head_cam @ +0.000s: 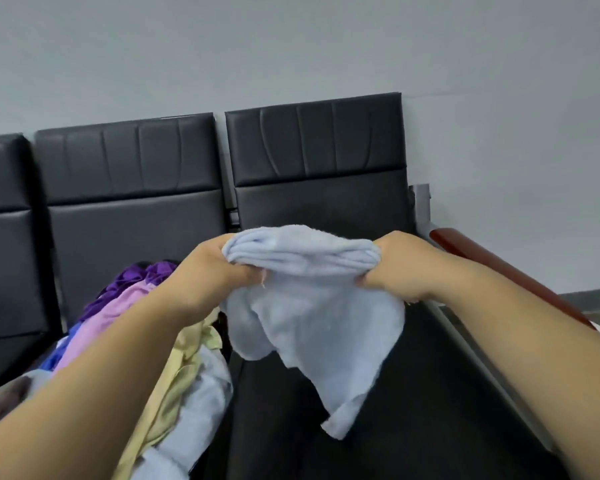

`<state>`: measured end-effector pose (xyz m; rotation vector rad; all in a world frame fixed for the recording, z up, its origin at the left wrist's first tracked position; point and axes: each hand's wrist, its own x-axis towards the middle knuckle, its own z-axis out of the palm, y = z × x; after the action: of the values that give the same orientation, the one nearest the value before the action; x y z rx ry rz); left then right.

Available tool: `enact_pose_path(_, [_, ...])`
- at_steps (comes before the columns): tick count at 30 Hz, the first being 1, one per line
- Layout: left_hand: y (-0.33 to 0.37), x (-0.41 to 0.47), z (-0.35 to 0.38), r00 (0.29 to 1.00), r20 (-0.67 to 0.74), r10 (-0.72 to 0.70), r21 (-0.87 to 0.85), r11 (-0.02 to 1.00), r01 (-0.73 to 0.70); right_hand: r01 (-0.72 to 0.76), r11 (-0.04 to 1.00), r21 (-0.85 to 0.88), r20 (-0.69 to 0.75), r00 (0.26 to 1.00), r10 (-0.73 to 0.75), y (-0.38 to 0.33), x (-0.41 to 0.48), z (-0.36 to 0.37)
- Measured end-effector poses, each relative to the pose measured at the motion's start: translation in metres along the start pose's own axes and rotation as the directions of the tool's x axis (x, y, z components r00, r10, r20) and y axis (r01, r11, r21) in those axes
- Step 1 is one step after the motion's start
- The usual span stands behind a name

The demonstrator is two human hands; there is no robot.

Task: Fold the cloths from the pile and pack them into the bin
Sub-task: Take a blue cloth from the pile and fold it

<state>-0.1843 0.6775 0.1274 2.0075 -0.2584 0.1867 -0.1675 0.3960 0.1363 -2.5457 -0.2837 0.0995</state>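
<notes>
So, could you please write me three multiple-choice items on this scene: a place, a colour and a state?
1. Where is the pile of cloths? A on the black bench, left of the held towel; B on the floor; C inside a bin.
2. What colour is the towel? A yellow; B light blue; C purple.
3. How is the towel held? A draped over a forearm; B lying flat; C gripped at its bunched top.
A, the pile lies on the bench to its left; B, pale blue terry; C, left hand and right hand each clutch an end.
</notes>
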Motion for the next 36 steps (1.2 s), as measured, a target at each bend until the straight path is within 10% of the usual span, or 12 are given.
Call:
enact_pose_path(6, [0.010,0.001,-0.013,0.999,0.038,-0.017,0.537,0.843,-0.006,-0.013,0.886,0.463,0.045,0.999,-0.009,-0.001,-0.006,-0.015])
enact_pose_path(13, [0.012,-0.003,-0.015,0.997,0.040,-0.071,-0.285,0.955,0.080,0.130,0.934,0.333,0.068,0.985,-0.161,-0.002,-0.007,-0.014])
enact_pose_path(17, [0.003,0.004,-0.012,0.988,0.144,-0.059,-0.355,0.929,0.107,0.099,0.977,0.189,0.109,0.987,-0.121,0.003,0.003,-0.009])
enact_pose_path(21, [-0.003,0.008,-0.013,0.957,0.279,-0.078,0.082,0.995,0.057,0.092,0.995,-0.027,0.111,0.990,-0.089,0.010,0.018,-0.002])
enact_pose_path(25, [-0.020,0.027,-0.002,0.976,0.178,-0.123,0.677,0.735,-0.031,0.137,0.934,-0.330,0.072,0.990,-0.120,0.016,0.044,0.017])
enact_pose_path(36, [-0.039,0.044,0.003,0.983,-0.095,0.160,0.860,0.510,0.000,0.195,0.902,-0.386,-0.386,0.854,-0.350,0.035,0.054,0.033])
